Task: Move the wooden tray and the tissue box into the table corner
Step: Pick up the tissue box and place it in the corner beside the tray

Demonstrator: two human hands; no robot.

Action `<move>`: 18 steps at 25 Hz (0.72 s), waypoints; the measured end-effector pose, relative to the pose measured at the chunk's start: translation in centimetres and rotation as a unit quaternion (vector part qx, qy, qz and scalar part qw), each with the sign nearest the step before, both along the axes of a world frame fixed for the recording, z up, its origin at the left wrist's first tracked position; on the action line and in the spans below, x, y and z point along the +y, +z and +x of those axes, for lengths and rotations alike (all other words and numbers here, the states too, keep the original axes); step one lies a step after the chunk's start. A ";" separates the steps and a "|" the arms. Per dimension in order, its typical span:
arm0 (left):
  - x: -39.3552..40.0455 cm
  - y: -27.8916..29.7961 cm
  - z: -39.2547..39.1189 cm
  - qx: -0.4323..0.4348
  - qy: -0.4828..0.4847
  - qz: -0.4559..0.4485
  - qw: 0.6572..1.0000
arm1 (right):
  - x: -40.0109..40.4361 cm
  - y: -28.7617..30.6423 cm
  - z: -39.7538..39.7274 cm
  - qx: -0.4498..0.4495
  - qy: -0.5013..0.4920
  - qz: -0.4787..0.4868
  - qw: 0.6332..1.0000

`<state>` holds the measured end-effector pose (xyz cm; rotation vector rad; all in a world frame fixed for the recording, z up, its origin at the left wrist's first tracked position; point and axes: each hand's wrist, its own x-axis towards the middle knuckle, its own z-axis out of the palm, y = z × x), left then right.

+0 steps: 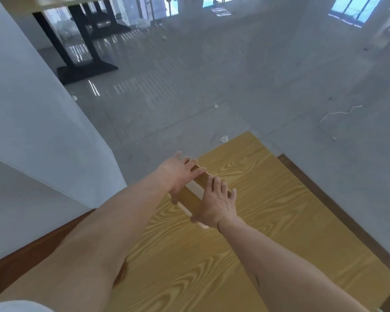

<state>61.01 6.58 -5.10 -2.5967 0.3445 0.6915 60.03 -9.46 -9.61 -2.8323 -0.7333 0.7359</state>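
Observation:
A tan wooden tissue box (190,195) with a white slot on top lies on the yellow wood-grain table (268,199), toward its far left side. My left hand (178,174) grips the box's far end, fingers curled over the top. My right hand (214,204) clasps the near end, thumb on the near side. A white edge shows under the box near my right wrist. The hands hide much of the box. No separate wooden tray shows.
The table's far rounded corner (248,134) lies just beyond the box. A white wall (43,131) stands close on the left. Grey glossy floor (234,75) with small scraps lies beyond, with black table legs (81,50) at the far left. Brown strips edge the table.

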 end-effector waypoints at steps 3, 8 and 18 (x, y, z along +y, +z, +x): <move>-1.3 -0.3 -2.6 -0.018 0.060 -0.012 0.998 | -1.5 0.9 0.0 -0.014 0.071 -0.030 0.997; -3.7 1.3 -6.5 -0.051 0.145 -0.048 0.987 | -3.4 4.0 -0.9 -0.054 0.134 -0.068 0.987; -7.3 7.3 -16.0 -0.135 0.244 -0.080 0.957 | -6.9 11.6 -5.5 -0.125 0.266 -0.014 0.956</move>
